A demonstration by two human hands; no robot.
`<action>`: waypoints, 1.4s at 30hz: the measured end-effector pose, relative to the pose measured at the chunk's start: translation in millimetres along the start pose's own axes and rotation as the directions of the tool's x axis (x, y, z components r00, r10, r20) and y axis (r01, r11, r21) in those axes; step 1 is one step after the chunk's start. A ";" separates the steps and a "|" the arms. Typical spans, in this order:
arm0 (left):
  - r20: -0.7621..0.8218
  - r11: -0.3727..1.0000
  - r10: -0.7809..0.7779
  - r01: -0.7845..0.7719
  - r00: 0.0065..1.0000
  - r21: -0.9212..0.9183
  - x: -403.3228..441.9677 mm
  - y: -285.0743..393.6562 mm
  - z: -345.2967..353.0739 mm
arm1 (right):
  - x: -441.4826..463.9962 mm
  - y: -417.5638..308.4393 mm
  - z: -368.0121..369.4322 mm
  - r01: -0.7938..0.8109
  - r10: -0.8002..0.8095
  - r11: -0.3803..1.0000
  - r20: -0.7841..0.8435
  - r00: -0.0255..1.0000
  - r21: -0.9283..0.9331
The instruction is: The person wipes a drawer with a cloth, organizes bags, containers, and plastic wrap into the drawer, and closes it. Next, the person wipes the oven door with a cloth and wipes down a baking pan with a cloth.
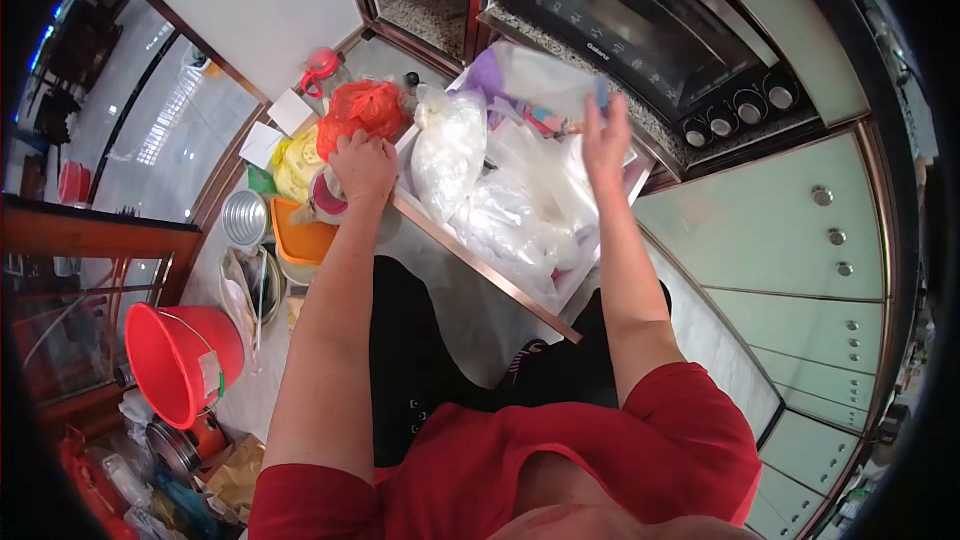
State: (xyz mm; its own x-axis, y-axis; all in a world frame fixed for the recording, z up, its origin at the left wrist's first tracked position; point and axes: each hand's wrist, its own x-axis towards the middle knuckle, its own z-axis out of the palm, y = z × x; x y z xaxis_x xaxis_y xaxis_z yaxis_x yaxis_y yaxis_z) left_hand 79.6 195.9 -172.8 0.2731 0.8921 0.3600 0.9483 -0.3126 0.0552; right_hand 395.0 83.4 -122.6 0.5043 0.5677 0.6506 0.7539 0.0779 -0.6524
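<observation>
free: above drawer (490, 268), between hands (364, 168) | obstacle: oven (640, 30) behind drawer

A crumpled, bright-red plastic bag (362, 110) lies just beside an open, white-walled drawer (488, 268) of bulging, clear plastic bags (446, 160).

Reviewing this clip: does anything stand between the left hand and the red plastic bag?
Nothing visible does: the left hand's fingers rest directly on the near side of the red plastic bag.

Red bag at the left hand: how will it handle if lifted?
Probably floppy: the red bag looks like thin, crumpled plastic. It may sag or shift, as its outline is lumpy. Its glossy highlights suggest it could be slippery. Weight unclear; contents hidden.
</observation>
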 end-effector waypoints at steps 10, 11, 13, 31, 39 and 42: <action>-0.002 1.000 -0.002 0.002 1.000 -0.026 -0.4 0.3 -2.3 | 18.0 5.4 -30.0 -0.573 0.547 0.816 0.218 0.808 0.076; -0.007 1.000 0.000 0.000 1.000 -0.023 -1.8 0.8 -1.4 | 5.4 14.8 -19.4 -0.524 0.561 0.827 0.241 0.792 -0.203; -0.025 1.000 0.002 -0.002 1.000 -0.011 -1.1 -0.6 0.4 | -49.7 77.4 5.4 -0.297 0.348 0.928 0.240 0.906 -0.223; 0.049 0.999 -0.009 0.011 0.999 -0.038 -0.8 2.7 -4.0 | -62.9 67.3 116.4 0.371 0.304 0.710 0.735 0.606 -0.599; 0.060 0.999 0.010 -0.008 0.998 -0.038 -1.7 -0.4 2.1 | -51.4 1.3 118.0 0.073 0.023 0.993 0.741 0.671 -0.097; 0.033 1.000 0.012 -0.011 0.999 -0.011 -0.9 2.5 -3.9 | -70.3 -9.6 140.7 0.013 0.022 0.998 0.602 0.798 -0.054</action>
State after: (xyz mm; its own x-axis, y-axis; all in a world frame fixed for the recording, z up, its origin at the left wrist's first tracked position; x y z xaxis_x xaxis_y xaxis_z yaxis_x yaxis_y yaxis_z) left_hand 81.2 193.0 -169.3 0.2892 0.8986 0.3300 0.9434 -0.3261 0.0612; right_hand 293.1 158.1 -216.8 0.1653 0.9484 0.2705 0.7818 0.0412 -0.6222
